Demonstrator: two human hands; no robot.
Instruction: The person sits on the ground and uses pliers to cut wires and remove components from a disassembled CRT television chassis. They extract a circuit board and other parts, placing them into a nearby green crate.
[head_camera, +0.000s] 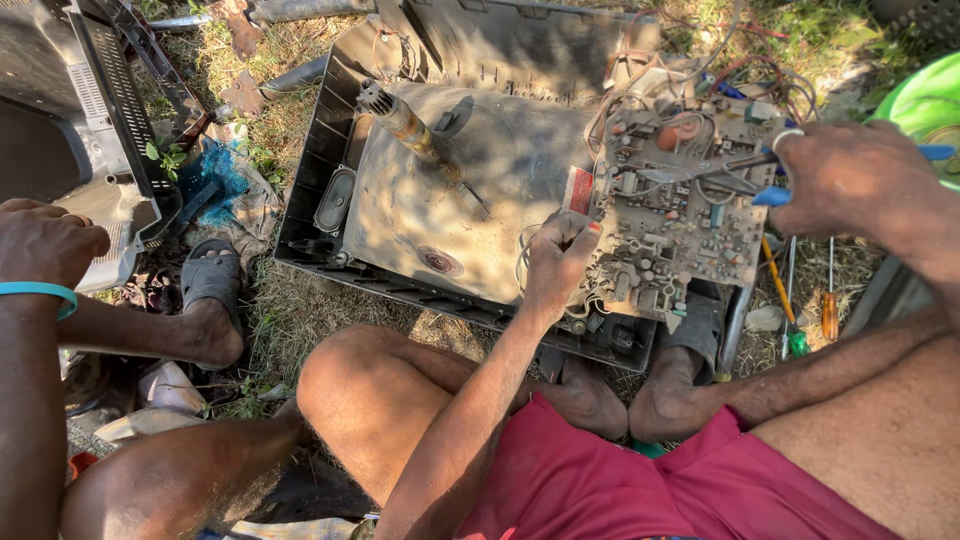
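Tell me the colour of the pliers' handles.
Blue, on the pliers in the right hand; head view.

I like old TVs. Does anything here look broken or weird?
Yes. The old TV lies opened on grass, its dusty picture tube bare. The left hand tilts up its grimy circuit board, wires tangled, while the right hand works blue-handled pliers on it.

Left hand (558, 262) pinching — right hand (850, 180) clenched, both arms outstretched.

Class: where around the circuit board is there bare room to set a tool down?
Free: the tube's dusty back, between its neck and the board. Crowded: wires above the board; screwdrivers on the grass to its right.
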